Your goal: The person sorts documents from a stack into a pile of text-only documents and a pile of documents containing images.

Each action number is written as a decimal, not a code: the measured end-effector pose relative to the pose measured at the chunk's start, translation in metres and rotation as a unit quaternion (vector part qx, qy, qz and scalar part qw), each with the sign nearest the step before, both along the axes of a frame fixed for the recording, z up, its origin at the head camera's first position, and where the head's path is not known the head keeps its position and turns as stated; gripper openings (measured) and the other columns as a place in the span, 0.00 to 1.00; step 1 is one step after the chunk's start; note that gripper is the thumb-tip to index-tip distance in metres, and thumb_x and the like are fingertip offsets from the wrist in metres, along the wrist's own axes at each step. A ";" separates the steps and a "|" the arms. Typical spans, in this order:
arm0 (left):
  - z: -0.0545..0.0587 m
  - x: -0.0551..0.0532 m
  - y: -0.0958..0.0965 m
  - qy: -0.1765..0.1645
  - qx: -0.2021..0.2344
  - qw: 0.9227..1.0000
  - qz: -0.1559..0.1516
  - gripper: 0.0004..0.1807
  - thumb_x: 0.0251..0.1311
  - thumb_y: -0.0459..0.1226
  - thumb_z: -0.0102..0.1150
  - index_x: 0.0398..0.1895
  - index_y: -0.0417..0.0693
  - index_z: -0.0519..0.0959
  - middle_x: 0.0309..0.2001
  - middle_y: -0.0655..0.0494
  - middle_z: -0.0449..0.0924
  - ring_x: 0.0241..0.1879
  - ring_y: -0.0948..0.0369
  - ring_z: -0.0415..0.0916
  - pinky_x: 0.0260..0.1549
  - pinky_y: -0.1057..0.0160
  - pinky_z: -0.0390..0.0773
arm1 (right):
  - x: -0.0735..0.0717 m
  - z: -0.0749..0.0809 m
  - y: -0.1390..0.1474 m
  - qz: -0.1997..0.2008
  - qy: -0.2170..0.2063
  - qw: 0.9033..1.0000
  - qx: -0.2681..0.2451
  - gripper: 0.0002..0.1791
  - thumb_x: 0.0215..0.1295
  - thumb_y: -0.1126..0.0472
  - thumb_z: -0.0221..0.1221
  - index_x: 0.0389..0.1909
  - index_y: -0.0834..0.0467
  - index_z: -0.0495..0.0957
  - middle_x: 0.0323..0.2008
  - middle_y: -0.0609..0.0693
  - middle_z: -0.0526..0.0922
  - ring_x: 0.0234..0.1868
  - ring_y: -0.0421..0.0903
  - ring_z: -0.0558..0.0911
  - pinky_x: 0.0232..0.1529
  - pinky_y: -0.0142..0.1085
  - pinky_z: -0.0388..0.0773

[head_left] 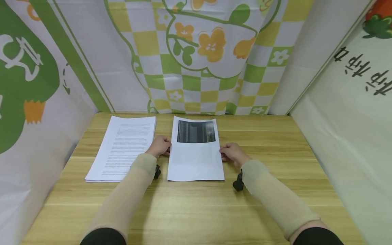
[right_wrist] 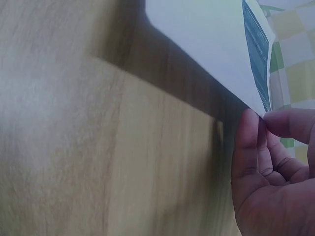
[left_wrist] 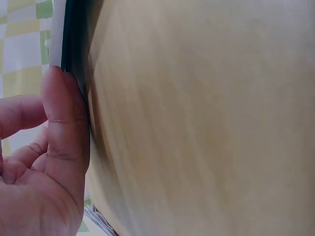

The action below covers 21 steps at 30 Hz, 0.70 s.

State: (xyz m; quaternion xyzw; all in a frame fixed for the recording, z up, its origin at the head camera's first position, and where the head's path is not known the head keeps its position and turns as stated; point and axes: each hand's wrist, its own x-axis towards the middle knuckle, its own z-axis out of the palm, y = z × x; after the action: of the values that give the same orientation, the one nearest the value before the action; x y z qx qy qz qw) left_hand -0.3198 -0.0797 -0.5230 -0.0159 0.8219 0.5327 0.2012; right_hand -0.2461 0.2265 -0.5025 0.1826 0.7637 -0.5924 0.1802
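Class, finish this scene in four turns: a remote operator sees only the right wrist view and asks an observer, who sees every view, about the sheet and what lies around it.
Operator: My view shows the right hand pinching the edge of the sheet. Does anything hold its other side?
Observer: Yes. The head view shows the left hand holding the opposite long edge.
Operator: I see no other paper here. Is there any?
Observer: Yes. A stack of printed pages lies to the left of the sheet, apart from it.
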 end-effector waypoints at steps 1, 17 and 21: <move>0.001 0.000 0.000 -0.001 0.002 1.000 0.001 0.10 0.66 0.29 0.48 0.44 0.29 0.75 0.35 0.42 0.76 0.26 0.58 0.77 0.25 0.63 0.82 | 0.000 0.000 0.000 -0.001 0.001 1.000 0.002 0.10 0.69 0.69 0.53 0.47 0.71 0.72 0.32 0.54 0.76 0.29 0.42 0.76 0.30 0.31 0.80; 0.007 -0.003 0.003 -0.006 -0.021 1.000 0.001 0.11 0.63 0.29 0.50 0.44 0.30 0.75 0.36 0.41 0.76 0.28 0.56 0.77 0.27 0.62 0.83 | -0.003 -0.001 -0.001 -0.002 -0.001 1.000 0.028 0.09 0.69 0.69 0.52 0.45 0.71 0.72 0.29 0.53 0.75 0.25 0.40 0.76 0.28 0.28 0.79; 0.005 -0.004 0.002 -0.007 -0.016 1.000 -0.005 0.12 0.63 0.28 0.50 0.46 0.29 0.75 0.37 0.40 0.77 0.30 0.54 0.79 0.29 0.61 0.83 | -0.003 -0.002 -0.001 -0.004 -0.007 0.999 0.032 0.09 0.69 0.69 0.52 0.45 0.71 0.73 0.29 0.53 0.75 0.25 0.40 0.76 0.27 0.28 0.79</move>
State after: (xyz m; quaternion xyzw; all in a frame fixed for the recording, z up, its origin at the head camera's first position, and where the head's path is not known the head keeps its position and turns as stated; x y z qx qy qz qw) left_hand -0.3241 -0.0775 -0.5184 -0.0190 0.8288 0.5186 0.2094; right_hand -0.2491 0.2253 -0.5042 0.1958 0.7803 -0.5670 0.1770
